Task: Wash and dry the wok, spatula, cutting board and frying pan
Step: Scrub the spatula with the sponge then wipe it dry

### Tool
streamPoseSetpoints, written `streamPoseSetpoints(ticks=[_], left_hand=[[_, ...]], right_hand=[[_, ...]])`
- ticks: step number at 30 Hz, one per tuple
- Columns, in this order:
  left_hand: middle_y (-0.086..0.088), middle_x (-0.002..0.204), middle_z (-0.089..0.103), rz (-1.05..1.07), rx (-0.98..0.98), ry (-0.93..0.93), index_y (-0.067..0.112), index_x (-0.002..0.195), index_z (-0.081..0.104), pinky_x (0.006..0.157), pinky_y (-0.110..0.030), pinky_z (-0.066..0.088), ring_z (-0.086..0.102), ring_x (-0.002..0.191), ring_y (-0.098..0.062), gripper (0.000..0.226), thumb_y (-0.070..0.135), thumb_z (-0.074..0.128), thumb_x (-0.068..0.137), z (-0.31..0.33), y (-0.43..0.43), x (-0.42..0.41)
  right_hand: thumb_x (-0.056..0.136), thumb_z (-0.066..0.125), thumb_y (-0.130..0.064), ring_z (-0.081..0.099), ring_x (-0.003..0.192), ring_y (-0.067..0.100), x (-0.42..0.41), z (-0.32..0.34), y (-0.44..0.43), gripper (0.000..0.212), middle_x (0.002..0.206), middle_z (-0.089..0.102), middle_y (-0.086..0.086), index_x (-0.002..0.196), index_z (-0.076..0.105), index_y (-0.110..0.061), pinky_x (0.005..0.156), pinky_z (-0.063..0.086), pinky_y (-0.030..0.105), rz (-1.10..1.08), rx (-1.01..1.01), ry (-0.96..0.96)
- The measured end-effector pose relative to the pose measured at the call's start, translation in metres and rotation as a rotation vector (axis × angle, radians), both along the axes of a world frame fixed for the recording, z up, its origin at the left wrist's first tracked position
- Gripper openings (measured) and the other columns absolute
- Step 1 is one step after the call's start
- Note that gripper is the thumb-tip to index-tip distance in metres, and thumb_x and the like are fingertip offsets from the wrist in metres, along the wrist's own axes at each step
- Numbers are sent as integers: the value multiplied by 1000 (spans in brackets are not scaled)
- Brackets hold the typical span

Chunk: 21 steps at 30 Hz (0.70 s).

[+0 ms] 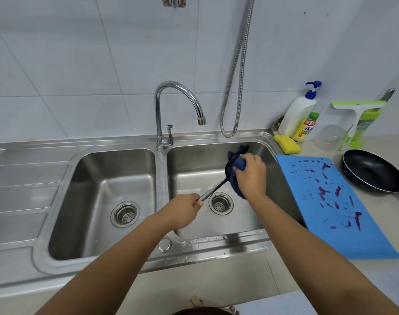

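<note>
My left hand (185, 209) grips the grey handle of the black spatula (213, 189) over the right sink basin (198, 178). My right hand (250, 176) presses a dark blue cloth (238, 163) around the spatula's head, which is mostly hidden by the cloth. A blue cutting board (330, 201) with purple stains lies on the counter right of the sink. Behind it sits a black frying pan (373, 171). No wok is in view.
A chrome faucet (178, 103) stands between the two basins, with a metal hose (237, 71) hanging on the wall. A soap pump bottle (298, 110), a yellow sponge (287, 144), a glass jar (331, 137) and a green squeegee (357, 119) stand at the back right.
</note>
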<state>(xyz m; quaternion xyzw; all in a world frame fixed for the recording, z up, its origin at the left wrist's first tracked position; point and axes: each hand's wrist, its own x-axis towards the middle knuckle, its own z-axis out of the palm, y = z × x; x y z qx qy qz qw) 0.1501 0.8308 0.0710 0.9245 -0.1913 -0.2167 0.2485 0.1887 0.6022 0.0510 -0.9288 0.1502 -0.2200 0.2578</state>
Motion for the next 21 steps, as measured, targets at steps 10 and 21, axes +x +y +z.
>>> streamPoseSetpoints(ticks=[10,21], left_hand=[[-5,92,62,4,10,29,12,108,57,78,-37,50,59,82,-21,34,35,33,104,-5,0,1],[0,79,56,46,-66,102,12,97,56,65,-31,40,50,69,-15,31,34,35,104,-21,3,7]], right_hand=[[82,67,-8,50,108,31,0,-7,-15,38,123,55,11,119,59,-13,91,44,39,8,-120,92],[83,65,-8,59,94,11,-49,-19,49,30,102,60,-8,109,66,-23,79,47,20,284,291,79]])
